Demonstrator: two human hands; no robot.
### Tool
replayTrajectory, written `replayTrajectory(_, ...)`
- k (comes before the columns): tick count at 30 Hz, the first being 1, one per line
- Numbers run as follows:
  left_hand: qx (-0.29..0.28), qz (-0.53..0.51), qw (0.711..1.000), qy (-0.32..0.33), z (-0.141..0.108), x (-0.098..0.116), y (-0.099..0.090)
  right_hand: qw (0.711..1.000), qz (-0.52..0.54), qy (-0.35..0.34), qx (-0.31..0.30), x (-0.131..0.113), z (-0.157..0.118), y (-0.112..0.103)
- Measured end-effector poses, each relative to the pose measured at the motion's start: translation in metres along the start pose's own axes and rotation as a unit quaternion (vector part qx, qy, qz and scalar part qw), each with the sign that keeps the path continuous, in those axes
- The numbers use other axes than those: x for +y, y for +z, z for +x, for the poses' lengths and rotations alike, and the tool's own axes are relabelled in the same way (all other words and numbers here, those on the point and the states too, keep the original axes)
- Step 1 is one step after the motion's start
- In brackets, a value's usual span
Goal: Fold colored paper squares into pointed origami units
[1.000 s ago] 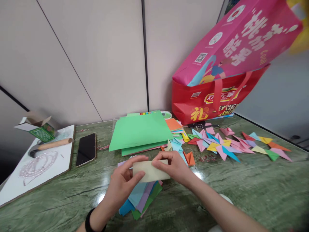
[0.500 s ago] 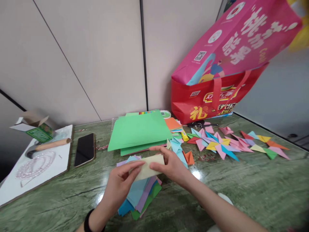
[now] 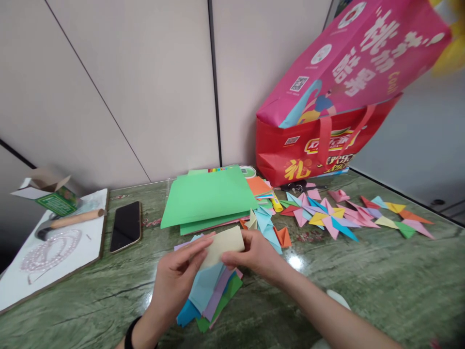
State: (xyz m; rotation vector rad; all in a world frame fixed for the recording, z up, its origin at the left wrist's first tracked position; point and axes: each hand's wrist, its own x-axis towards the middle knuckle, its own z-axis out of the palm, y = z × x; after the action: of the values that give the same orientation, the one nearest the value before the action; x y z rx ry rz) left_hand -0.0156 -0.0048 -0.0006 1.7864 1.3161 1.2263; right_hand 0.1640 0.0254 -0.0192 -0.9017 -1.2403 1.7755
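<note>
A folded cream paper (image 3: 225, 244) is held between my two hands, above a fanned pile of coloured paper sheets (image 3: 207, 289). My left hand (image 3: 178, 271) pinches its left end, thumb below and fingers along the top. At the other end, my right hand (image 3: 254, 249) grips the paper between thumb and fingers. Just beyond my right hand lie pale blue folded pieces (image 3: 266, 225) and an orange folded piece (image 3: 282, 237). Green paper sheets (image 3: 210, 198) are stacked behind my hands.
Many folded paper points (image 3: 327, 213) spread over the right side. A yellow glue stick (image 3: 276, 203) and black scissors (image 3: 298, 186) lie before a red bag (image 3: 298, 150). At left are a phone (image 3: 126, 226), a wooden-handled hammer (image 3: 72, 220), a white board (image 3: 65, 271) and a small box (image 3: 51, 194).
The cream paper has tilted so more of its face shows. My right index finger, stretched out before, has curled behind the paper. The view has shifted slightly.
</note>
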Motion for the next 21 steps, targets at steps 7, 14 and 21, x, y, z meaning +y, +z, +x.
replayTrajectory(7,0.000,0.016,1.000,0.024,-0.0005,0.0003,0.0004,1.000,0.015,-0.005,-0.003,0.0015,0.0009,0.0008)
replayTrajectory(14,0.004,0.026,0.999,0.032,-0.0020,-0.0002,0.0007,1.000,0.011,-0.003,0.014,-0.0017,0.0004,0.0027)
replayTrajectory(21,0.029,0.017,0.999,-0.019,-0.0023,-0.0003,0.0000,0.998,-0.003,0.001,0.058,-0.0062,-0.0003,0.0050)
